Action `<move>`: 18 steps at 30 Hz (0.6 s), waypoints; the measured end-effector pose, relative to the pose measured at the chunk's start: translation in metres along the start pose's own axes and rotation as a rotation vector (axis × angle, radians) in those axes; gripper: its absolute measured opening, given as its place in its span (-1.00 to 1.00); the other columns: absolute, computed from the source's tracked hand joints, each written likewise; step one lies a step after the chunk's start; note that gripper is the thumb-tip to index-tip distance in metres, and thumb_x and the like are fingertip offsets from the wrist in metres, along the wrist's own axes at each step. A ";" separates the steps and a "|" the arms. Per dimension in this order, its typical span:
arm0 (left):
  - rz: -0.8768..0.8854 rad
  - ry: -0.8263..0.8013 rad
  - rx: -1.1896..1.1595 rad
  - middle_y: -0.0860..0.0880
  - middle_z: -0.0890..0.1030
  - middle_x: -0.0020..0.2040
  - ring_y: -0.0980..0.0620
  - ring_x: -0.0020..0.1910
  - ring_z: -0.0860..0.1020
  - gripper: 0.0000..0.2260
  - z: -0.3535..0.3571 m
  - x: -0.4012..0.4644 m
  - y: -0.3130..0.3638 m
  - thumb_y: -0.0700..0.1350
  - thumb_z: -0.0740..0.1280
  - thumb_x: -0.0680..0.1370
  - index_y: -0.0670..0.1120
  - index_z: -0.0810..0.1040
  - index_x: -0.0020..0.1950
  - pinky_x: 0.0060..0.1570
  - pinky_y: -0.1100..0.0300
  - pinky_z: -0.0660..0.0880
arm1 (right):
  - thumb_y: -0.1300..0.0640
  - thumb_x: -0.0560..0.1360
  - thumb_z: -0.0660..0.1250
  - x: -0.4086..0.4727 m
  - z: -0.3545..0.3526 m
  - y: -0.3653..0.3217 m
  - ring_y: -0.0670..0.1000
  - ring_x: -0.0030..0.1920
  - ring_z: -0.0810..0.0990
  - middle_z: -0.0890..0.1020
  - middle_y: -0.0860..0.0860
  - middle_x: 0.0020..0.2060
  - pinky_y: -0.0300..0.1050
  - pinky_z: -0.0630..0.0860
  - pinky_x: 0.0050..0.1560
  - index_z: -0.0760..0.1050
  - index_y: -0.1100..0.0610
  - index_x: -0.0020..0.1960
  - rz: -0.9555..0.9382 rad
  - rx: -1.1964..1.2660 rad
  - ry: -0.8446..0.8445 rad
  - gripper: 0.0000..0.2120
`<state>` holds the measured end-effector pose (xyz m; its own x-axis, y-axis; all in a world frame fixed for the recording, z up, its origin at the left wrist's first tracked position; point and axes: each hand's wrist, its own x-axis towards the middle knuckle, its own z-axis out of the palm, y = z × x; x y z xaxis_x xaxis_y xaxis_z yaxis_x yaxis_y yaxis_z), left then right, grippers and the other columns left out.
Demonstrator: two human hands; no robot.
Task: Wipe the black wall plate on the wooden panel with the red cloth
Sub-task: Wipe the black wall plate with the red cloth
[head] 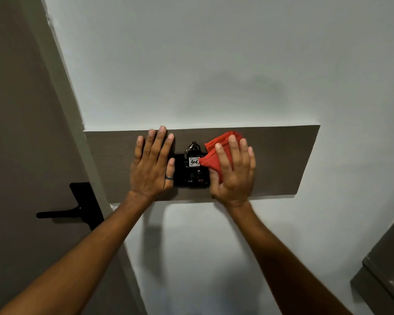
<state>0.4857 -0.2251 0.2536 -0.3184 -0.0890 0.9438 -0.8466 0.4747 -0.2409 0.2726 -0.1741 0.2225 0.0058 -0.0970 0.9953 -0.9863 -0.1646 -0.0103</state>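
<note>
A black wall plate [192, 176] sits in the middle of a dark wooden panel [282, 155] on a white wall. A key tag marked 406 [194, 161] hangs from a key ring over the plate's upper part. My right hand [233, 171] presses a folded red cloth [214, 153] flat against the panel at the plate's right edge; the cloth's corner overlaps the plate beside the tag. My left hand [151, 167], with a ring on one finger, lies flat on the panel just left of the plate, fingers spread, covering the plate's left edge.
A grey door with a black lever handle [77, 208] stands at the left, its frame meeting the panel's left end. White wall [214, 64] fills the area above and below the panel. A grey cabinet corner [387, 269] shows at the lower right.
</note>
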 end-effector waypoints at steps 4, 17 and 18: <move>-0.011 0.013 0.045 -0.18 0.27 0.59 -0.09 0.65 0.03 -0.48 0.004 -0.002 -0.001 -0.03 0.07 0.68 -0.15 0.19 0.63 0.63 -0.08 -0.06 | -0.12 0.69 0.10 -0.013 0.000 -0.014 0.23 0.56 0.32 0.41 0.13 0.50 0.15 0.23 0.60 0.43 0.01 0.49 0.000 -0.009 0.021 -0.56; -0.188 0.005 0.108 0.01 -0.15 0.68 -0.06 0.66 -0.14 -0.46 0.004 -0.021 -0.001 0.04 0.06 0.69 -0.13 0.09 0.64 0.62 -0.12 -0.10 | -0.05 0.72 0.10 -0.013 -0.002 -0.038 0.27 0.56 0.34 0.49 0.20 0.48 0.24 0.32 0.56 0.53 0.10 0.44 0.306 0.087 0.031 -0.59; -0.190 0.004 0.100 0.01 -0.15 0.68 -0.06 0.66 -0.14 -0.45 0.005 -0.024 0.000 0.05 0.06 0.69 -0.12 0.08 0.65 0.62 -0.13 -0.09 | -0.06 0.72 0.11 -0.024 -0.004 -0.039 0.28 0.55 0.34 0.49 0.20 0.48 0.24 0.33 0.55 0.51 0.09 0.44 0.230 0.075 0.023 -0.59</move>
<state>0.4912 -0.2273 0.2299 -0.1477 -0.1650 0.9752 -0.9293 0.3606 -0.0798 0.3107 -0.1614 0.1996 -0.2220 -0.1183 0.9679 -0.9462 -0.2137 -0.2431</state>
